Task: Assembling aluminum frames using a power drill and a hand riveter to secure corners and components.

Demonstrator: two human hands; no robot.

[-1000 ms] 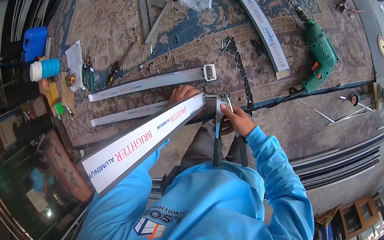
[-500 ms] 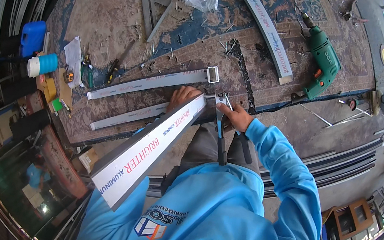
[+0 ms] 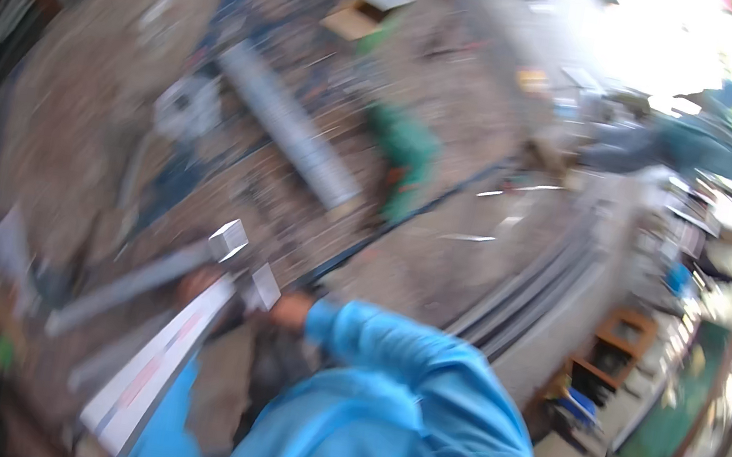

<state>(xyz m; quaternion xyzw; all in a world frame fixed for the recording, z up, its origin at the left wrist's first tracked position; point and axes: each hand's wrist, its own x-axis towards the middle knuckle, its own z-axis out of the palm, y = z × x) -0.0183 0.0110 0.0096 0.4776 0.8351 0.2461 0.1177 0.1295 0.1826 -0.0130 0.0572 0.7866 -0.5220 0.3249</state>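
Strong motion blur smears the view. My left hand [image 3: 200,284] is closed around the near end of a long white-faced aluminium profile [image 3: 146,376], which slants toward me at the lower left. Close by, my right hand [image 3: 291,309] is closed at a pale, shiny piece [image 3: 264,287] by the profile's end. That piece looks like the head of the hand riveter that shows clearly in the earlier frame; its handles are lost in blur. Just beyond my left hand lies another profile [image 3: 131,289] with a square white end. A further profile [image 3: 112,351] is partly covered.
A green drill [image 3: 402,163] lies on the worn worktable [image 3: 82,88], beside a grey-white strip [image 3: 287,125] and a clear plastic bag [image 3: 189,108]. An open carton [image 3: 361,17] sits farther back. Long bars [image 3: 520,282] lie below the table's right edge. Someone in dark green [image 3: 710,144] is at the upper right.
My view has swung to the right, so the table and my hands sit lower and farther left. The carton and the person's dark green top have come into view.
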